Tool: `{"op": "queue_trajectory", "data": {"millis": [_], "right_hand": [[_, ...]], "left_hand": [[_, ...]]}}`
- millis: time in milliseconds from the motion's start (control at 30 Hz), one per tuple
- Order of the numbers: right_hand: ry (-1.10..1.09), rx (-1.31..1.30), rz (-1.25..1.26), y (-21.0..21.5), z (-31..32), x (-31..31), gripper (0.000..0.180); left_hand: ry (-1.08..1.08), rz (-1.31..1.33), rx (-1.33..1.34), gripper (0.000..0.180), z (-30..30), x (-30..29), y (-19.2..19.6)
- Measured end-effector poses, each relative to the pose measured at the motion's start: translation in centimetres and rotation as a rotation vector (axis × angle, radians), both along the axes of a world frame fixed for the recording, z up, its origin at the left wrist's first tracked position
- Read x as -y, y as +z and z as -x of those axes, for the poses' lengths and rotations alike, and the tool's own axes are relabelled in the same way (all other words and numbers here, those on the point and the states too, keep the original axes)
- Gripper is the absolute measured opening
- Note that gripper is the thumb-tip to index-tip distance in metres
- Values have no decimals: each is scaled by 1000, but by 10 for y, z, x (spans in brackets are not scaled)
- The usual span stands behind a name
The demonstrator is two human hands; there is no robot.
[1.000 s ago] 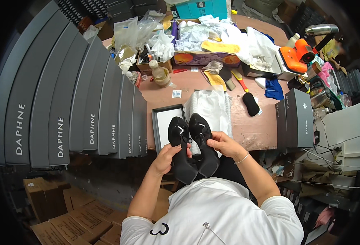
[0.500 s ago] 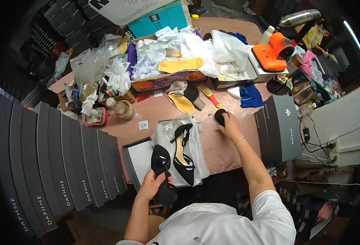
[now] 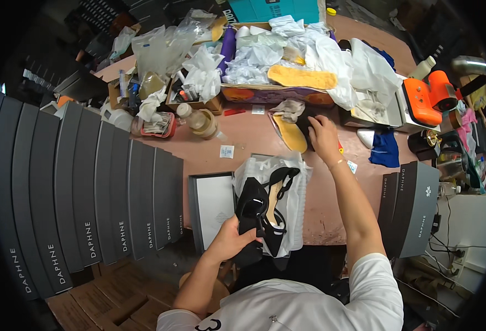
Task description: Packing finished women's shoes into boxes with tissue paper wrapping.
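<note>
My left hand [image 3: 229, 241] is closed around a black high-heeled shoe [image 3: 251, 201] with a shiny toe-side detail, held tilted over the box's edge. Beside it, a matching black strappy shoe [image 3: 276, 237] with a beige insole lies on white tissue paper [image 3: 297, 190] in an open shoe box [image 3: 196, 207]. My right hand [image 3: 325, 140] reaches out with bent fingers at a dark flat piece [image 3: 304, 126], next to a yellow insole [image 3: 290, 135]. What its fingertips grip blends into the dark piece.
Stacked dark shoe boxes stand at the left [image 3: 108, 187] and right [image 3: 419, 207]. Behind are a carton of crumpled paper [image 3: 276, 95], a bottle [image 3: 201, 122], a red tray [image 3: 163, 128], a blue cloth [image 3: 384, 150] and an orange device [image 3: 422, 102].
My view has turned, shifting the scene rightward. My right hand, earlier holding a round black pad on the near table, has moved farther away to the dark piece. My left hand still holds the shoe.
</note>
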State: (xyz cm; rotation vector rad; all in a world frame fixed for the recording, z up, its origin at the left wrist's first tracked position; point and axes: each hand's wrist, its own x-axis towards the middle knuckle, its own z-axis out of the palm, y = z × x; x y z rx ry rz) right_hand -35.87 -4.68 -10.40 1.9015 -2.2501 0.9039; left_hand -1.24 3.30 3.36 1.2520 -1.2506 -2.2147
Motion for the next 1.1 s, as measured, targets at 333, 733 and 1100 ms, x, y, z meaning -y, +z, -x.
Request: {"op": "queue_trajectory", "data": {"millis": [333, 733, 1100], "right_hand": [[522, 2, 97, 144, -139, -142, 41], [963, -140, 17, 190, -214, -164, 35], [575, 170, -79, 157, -305, -204, 43]], "left_hand": [[-119, -26, -85, 18, -53, -26, 6], [-289, 490, 180, 19, -101, -37, 11], [416, -162, -391, 65, -97, -34, -23]]}}
